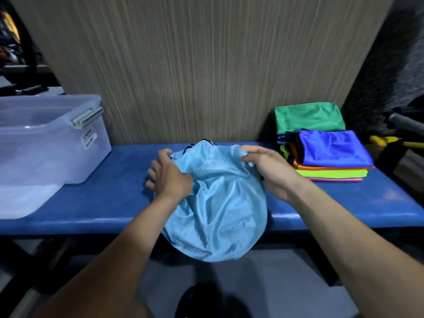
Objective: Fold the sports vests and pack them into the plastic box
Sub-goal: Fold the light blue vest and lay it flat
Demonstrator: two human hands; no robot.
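Note:
A light blue mesh vest (218, 203) lies crumpled on the blue bench (103, 203), its lower part hanging over the front edge. My left hand (169, 175) grips the vest's left side, fingers curled into the cloth. My right hand (268, 168) pinches its upper right edge. A clear plastic box (50, 143) stands open on the bench at the left. At the right sits a stack of folded vests (330, 157), dark blue on top, then orange, lime and pink. A green vest (309, 118) lies behind the stack.
A wood-grain panel (195, 65) rises right behind the bench. A dark grey mass and a yellow-handled tool (390, 140) sit at the far right. Grey floor and a dark shoe (206, 301) lie below the bench's front edge.

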